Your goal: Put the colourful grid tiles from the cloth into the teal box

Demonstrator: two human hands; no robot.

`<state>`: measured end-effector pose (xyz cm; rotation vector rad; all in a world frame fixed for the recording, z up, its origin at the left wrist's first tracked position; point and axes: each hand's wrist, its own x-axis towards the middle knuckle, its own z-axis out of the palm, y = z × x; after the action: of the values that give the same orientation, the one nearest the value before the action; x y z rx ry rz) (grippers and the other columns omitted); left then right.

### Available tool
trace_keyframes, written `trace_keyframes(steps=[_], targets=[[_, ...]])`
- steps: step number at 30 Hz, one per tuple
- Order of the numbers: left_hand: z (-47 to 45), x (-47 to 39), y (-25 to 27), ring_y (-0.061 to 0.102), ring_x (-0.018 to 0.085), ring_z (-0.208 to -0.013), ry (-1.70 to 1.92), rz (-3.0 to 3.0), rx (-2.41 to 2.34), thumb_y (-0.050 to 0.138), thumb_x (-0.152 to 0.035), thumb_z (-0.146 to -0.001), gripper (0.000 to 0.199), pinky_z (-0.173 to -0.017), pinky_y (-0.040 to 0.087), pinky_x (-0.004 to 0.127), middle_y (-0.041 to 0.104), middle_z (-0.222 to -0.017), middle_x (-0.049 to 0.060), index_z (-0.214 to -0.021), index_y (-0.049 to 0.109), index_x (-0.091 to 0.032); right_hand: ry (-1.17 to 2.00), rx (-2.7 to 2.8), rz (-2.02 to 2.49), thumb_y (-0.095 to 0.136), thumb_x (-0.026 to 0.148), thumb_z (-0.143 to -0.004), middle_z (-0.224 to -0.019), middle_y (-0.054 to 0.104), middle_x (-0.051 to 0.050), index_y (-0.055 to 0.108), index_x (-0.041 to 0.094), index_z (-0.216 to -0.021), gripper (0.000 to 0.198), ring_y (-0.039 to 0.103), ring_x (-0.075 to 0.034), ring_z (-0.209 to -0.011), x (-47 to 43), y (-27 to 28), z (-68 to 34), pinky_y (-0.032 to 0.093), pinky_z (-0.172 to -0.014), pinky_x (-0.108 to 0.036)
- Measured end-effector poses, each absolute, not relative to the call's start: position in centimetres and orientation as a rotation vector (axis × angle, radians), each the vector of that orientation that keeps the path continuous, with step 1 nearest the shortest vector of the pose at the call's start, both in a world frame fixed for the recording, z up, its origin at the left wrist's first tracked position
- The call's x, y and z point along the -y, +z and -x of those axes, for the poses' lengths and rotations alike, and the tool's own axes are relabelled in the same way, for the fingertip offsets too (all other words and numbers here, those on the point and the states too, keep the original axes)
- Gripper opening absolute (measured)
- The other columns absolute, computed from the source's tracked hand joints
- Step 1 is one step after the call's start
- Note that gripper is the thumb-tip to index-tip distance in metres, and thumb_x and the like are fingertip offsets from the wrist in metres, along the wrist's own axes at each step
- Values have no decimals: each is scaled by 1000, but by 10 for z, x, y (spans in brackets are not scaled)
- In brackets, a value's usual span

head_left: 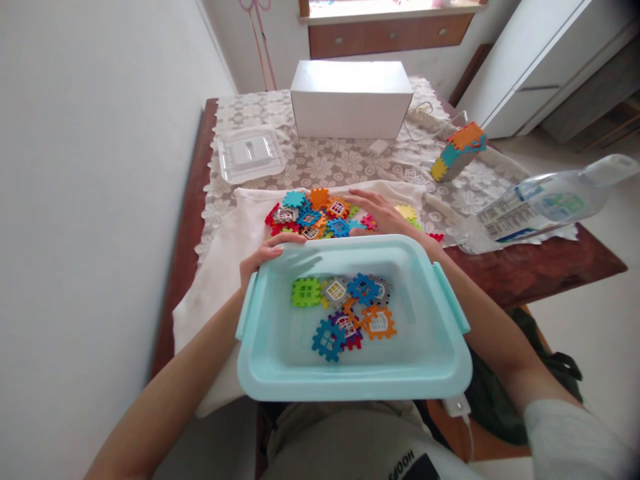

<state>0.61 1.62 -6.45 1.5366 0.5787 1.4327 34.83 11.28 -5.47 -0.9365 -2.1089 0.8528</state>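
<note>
"Two hands, but is only one of them on the pale blue tub?"

"Looks so. The left hand has its fingers bent over the far left corner of the rim, holding it."

"And the right hand?"

"Past the far right side of the tub, over the pile of pieces. Its fingers are spread wide, thumb well apart from them. From here I can't tell whether it's touching any."

"What's in the tub, then?"

"A few notched plastic pieces: a green one to the left, blue ones near and far, an orange one on the right, several with little window frames."

"And the big heap?"

"Just beyond the tub, on a white cloth."

"I see a clear lid at the far left, too."

"Yes, with a white box at the far middle, a built-up block far right, and a clear bottle on the right, nearer us."
</note>
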Motion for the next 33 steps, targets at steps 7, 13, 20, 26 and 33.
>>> trace_keyframes(steps=[7, 13, 20, 26, 33], targets=[[-6, -15, -63, 80, 30, -108, 1374, -1497, -553, 94, -47, -86, 31, -94, 73, 48, 83, -129, 4, -114, 86, -39, 651, 2512, 884, 81, 36, -100, -162, 71, -13, 78, 31, -145, 46, 66, -38, -150, -121, -75, -351, 52, -129, -58], [-7, -16, -60, 81, 28, -105, 1371, -1471, -590, 90, -47, -90, 22, -89, 74, 45, 83, -126, 5, -108, 85, -35, 469, 2456, 1017, 74, 41, -104, -115, 81, -14, 78, 23, -105, 19, 76, -33, -109, -125, -74, -347, 61, -98, -47], [-7, -16, -62, 82, 28, -106, 1413, -1532, -586, 98, -43, -81, 32, -86, 75, 43, 84, -129, 4, -109, 85, -37, 451, 2257, 1021, 80, 42, -99, -144, 78, -15, 68, 28, -158, 61, 72, -38, -133, -124, -81, -349, 58, -116, -57], [-10, -17, -58, 82, 29, -104, 1399, -1458, -589, 94, -44, -85, 23, -86, 75, 44, 84, -123, 4, -106, 86, -38, 454, 2372, 1019, 68, 46, -111, -146, 80, -14, 84, 28, -135, 34, 70, -37, -138, -131, -84, -350, 52, -123, -61], [-8, -18, -63, 83, 26, -107, 1418, -1470, -516, 93, -37, -86, 22, -89, 73, 42, 85, -128, 4, -106, 84, -36, 430, 2366, 1082, 73, 44, -107, -126, 84, -15, 84, 23, -132, 35, 73, -37, -124, -136, -87, -350, 57, -115, -56]])
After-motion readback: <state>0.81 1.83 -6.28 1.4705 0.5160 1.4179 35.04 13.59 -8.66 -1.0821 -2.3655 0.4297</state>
